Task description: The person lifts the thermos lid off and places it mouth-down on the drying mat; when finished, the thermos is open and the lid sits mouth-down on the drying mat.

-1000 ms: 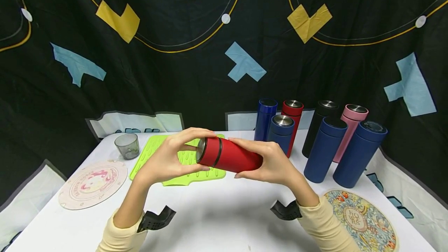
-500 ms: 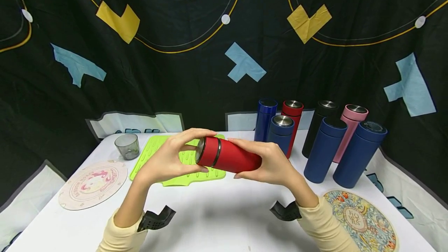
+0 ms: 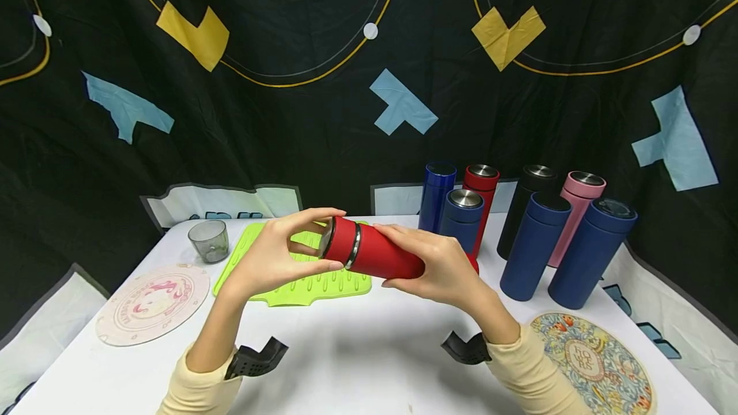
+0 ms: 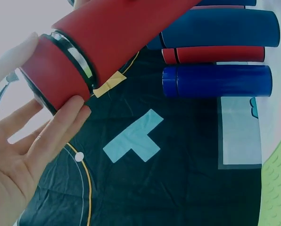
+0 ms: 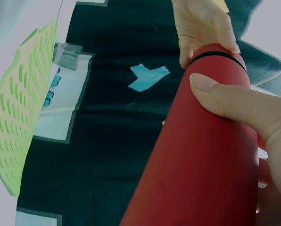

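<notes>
Above the middle of the white table, a red thermos flask (image 3: 392, 255) is held tilted, its lid end to the left and slightly higher. My left hand (image 3: 271, 258) pinches the red lid (image 3: 340, 239) between thumb and fingertips. Around the body, my right hand (image 3: 441, 264) keeps a grip, thumb along the near side in the right wrist view. A shiny metal band (image 4: 74, 56) shows between lid and body in the left wrist view. The flask's base lies partly hidden behind the right hand.
Behind the hands lies a green ridged mat (image 3: 328, 287). Left are a glass cup (image 3: 209, 242) and a pink round placemat (image 3: 152, 306). Several flasks stand right, among them a navy one (image 3: 533, 248) and a pink one (image 3: 579, 210), near a floral round placemat (image 3: 623, 370).
The flask and both hands have shifted slightly left. The metal band between lid and body looks wider and brighter, and the left fingers have shifted around the lid.
</notes>
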Motion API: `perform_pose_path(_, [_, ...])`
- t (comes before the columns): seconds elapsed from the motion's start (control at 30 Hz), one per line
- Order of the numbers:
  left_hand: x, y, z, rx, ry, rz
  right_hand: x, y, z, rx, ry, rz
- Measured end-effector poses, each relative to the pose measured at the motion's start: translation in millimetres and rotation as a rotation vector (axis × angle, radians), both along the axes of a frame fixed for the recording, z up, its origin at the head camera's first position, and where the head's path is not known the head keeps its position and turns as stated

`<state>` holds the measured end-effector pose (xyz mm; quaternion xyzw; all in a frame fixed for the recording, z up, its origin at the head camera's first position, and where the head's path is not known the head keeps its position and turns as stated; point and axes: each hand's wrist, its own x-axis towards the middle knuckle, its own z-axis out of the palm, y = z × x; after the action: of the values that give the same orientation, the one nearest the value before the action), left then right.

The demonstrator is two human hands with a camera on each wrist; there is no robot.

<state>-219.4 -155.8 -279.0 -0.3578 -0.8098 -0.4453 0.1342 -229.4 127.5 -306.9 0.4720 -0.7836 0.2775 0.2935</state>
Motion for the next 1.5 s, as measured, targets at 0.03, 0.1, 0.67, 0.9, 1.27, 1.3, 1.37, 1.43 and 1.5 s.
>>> perform_pose_path(0.03, [0.3,-0.1,0.3,-0.002,-0.007,0.019,0.6,-1,0.2,0.003,0.024,-0.017])
perform_pose_path(0.1, [1.1,-0.1,1.0,-0.005,-0.019,0.050,1.2,-2,0.4,0.009,0.053,-0.045])
perform_pose_path(0.67, [-5.6,-13.7,1.5,0.044,-0.026,0.144,-2.7,-4,-7.5,-0.060,-0.093,-0.062])
perform_pose_path(0.9, [-21.1,-33.7,-7.5,-0.027,-0.042,0.213,-12.0,-10,-15.6,-0.122,-0.238,-0.032])
perform_pose_path(1.27, [-71.5,-81.8,-40.3,-0.236,-0.138,0.423,-28.8,-19,-27.9,-0.211,-0.337,-0.052])
perform_pose_path(1.3, [-75.5,-85.7,-43.5,-0.250,-0.147,0.431,-30.6,-20,-28.6,-0.223,-0.339,-0.048])
perform_pose_path(1.37, [-82.9,-92.6,-49.5,-0.273,-0.162,0.442,-34.2,-21,-30.0,-0.246,-0.344,-0.043])
perform_pose_path(1.43, [-89.8,-98.5,-55.2,-0.280,-0.172,0.447,-38.6,-23,-31.8,-0.269,-0.344,-0.044])
perform_pose_path(1.5, [-97.0,-104.2,-61.2,-0.280,-0.171,0.463,-42.8,-25,-33.1,-0.297,-0.346,-0.041])
